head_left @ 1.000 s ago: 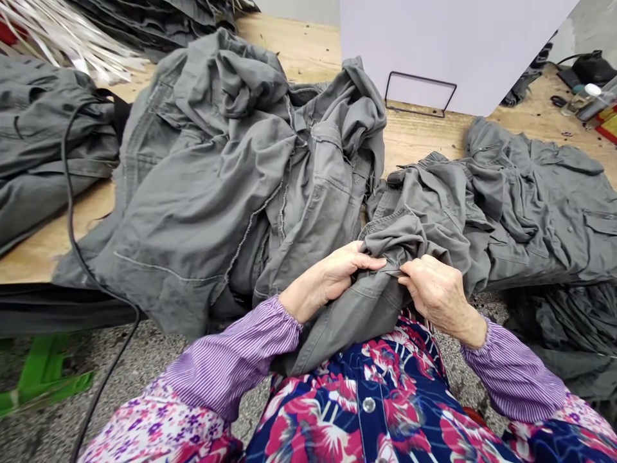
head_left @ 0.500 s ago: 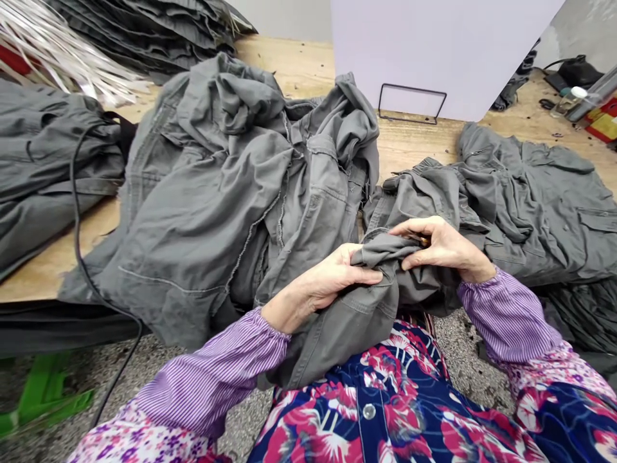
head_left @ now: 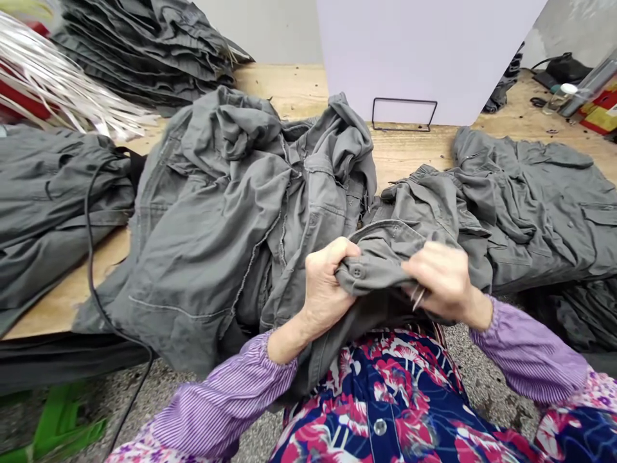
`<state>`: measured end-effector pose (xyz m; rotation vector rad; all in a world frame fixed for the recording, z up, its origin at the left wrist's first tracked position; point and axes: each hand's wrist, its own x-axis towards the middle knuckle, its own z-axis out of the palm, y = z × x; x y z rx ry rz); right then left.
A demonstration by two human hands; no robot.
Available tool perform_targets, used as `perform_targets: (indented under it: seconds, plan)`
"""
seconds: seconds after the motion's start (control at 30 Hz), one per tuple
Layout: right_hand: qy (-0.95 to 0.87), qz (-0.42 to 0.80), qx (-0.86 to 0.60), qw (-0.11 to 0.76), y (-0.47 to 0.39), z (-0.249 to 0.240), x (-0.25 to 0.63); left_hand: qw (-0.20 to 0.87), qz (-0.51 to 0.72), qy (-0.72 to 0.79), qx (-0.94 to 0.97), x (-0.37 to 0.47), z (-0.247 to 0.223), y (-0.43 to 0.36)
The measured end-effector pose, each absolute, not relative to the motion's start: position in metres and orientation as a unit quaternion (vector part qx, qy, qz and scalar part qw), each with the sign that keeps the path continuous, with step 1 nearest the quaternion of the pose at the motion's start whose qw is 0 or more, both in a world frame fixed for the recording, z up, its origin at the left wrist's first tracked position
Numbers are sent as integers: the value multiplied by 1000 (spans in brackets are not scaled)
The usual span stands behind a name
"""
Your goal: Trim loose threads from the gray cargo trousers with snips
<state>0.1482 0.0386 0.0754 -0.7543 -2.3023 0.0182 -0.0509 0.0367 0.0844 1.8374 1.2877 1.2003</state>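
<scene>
The left hand (head_left: 330, 280) grips the gray garment (head_left: 380, 257) by its edge, just beside 1 button (head_left: 357, 272). The right hand (head_left: 441, 280), blurred, is closed on the same garment, which lies bunched between the 2 hands and hangs below them, in front of the table (head_left: 402, 151).

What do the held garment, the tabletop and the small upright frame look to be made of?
Garment: matte woven cotton-type cloth, by its soft creases and stitching.
Tabletop: pale wood, perhaps plywood, from the grain.
Frame: probably black-coated metal wire, being thin and straight.
</scene>
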Motion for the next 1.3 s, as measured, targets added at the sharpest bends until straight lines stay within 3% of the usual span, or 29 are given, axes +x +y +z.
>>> perform_targets:
  seconds: [0.1, 0.23, 0.33, 0.43, 0.63, 0.8, 0.97, 1.13, 1.3]
  plan:
    - [-910, 23, -265, 319, 12, 58, 134, 212, 573, 454, 649, -45, 73, 46]
    - [-870, 236, -284, 328, 2, 52, 132, 119, 623, 397, 664, -34, 57, 54]
    - [-767, 352, -383, 376, 14, 65, 144, 72, 622, 371, 685, -30, 50, 51]
    - [-722, 351, -457, 382, 26, 79, 152, 26, 615, 346, 708, -28, 48, 46]
    - [-804, 288, -429, 295, 29, 86, 146, -60, 598, 316, 734, -18, 45, 40]
    - [-775, 236, -465, 357, 26, 64, 141, -56, 605, 330, 723, -12, 40, 39]
    - [-672, 338, -528, 394, 32, 29, 145, -39, 581, 312, 751, -3, 25, 35]
    - [-621, 443, -501, 408, 28, 19, 158, -35, 570, 330, 751, 5, 13, 34]
    - [-676, 415, -417, 444, 24, 34, 161, -57, 554, 319, 767, 6, 14, 32]
